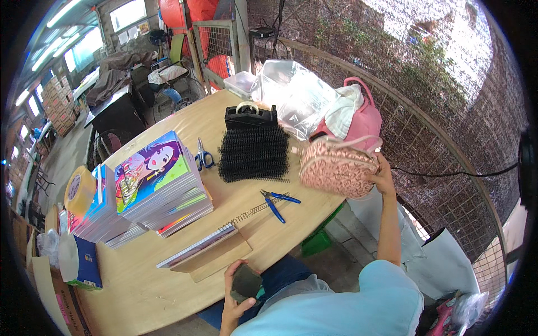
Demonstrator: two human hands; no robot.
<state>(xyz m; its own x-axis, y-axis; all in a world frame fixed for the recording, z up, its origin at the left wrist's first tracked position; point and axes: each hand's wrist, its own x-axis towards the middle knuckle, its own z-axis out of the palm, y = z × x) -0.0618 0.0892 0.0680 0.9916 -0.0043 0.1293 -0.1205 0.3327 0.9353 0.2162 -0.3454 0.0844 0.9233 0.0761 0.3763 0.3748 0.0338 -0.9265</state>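
My left hand (233, 303) is closed round a dark green, flat-sided object (245, 283) near the table's front edge; its kind does not show. At the right side of the table my right hand (384, 176) grips the end of a pink patterned pouch (338, 168) with a handle. Between them lie blue-handled cutters (274, 206), open, by a wire coil (250, 215). The coil runs out of a notebook (196, 247) leaning on an angled board stand (216, 259).
Stacked colourful notebooks (158, 187), a tape roll (79, 190), scissors (203, 155), a pile of black coils (253, 154) and a tape dispenser (250, 116) stand on the table. A pink bag (364, 120) and clear plastic (297, 95) lie at the back right, by a mesh fence (414, 106).
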